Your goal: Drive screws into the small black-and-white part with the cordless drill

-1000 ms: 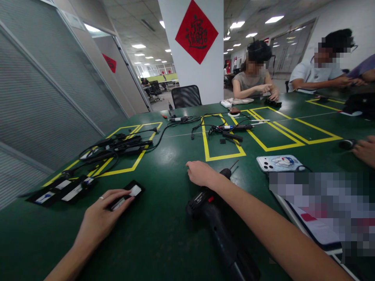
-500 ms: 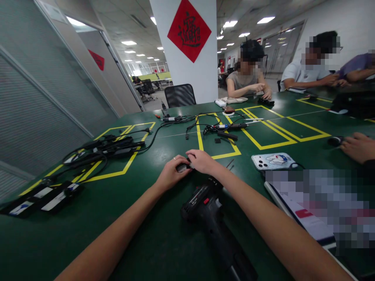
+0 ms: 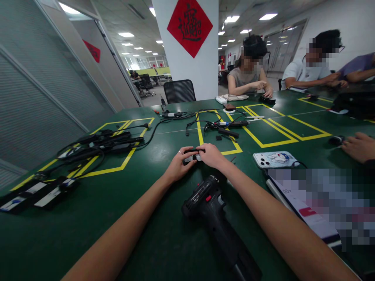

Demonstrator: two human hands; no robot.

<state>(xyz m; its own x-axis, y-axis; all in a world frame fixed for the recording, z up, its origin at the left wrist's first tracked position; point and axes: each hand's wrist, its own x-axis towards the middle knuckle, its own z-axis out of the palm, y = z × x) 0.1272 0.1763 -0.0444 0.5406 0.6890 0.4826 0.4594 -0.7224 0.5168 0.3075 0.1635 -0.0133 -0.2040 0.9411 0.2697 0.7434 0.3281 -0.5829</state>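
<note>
1. So, L hand (image 3: 180, 164) is holding a small thing (image 3: 191, 159), black w/ a white part, btwn thumb & fingers.
2. R hand (image 3: 210, 154) is right up against L hand, touching the small thing's R end; its fingertips are hidden, so can't tell if it grips.
3. Small thing is at the mid of the green desk (image 3: 152, 242), just past the drill.
4. Black drill (image 3: 205, 199) lies on its side, w/ a red button; R arm hides some of its nose.
5. Phone (image 3: 275, 159) w/ a cartoon pic lies to the R, next to a blurred-out flat thing (image 3: 307, 214).
6. Far L: a pile of black cords (image 3: 108, 143) on yellow tape, & black pcs w/ white labels (image 3: 55, 191) near it.
7. Past the hands: a pen-like tool (image 3: 231, 124), a black bar (image 3: 228, 133) & a tiny black block (image 3: 218, 137).
8. Far R: another person's hand (image 3: 359, 147) near a dark round thing (image 3: 336, 140).
</note>
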